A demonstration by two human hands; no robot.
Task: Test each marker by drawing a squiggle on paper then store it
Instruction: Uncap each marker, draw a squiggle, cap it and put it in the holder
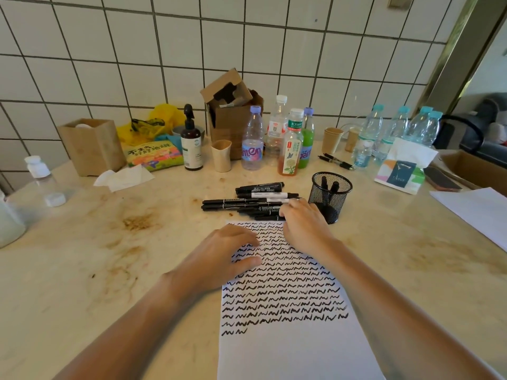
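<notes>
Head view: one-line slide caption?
Left hand flat on squiggle-covered paper; right hand reaches the black markers beside a mesh pen cup.

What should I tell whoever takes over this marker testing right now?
Left hand: flat on the paper, holding nothing.
Right hand: fingers reaching into the pile of black markers above the sheet; whether they grip one can't be seen.
Mesh pen cup, right of the pile, holds two markers.
Done: many squiggle rows drawn; last row just begun.
Left: test the piled markers, drop each in the cup.
</notes>
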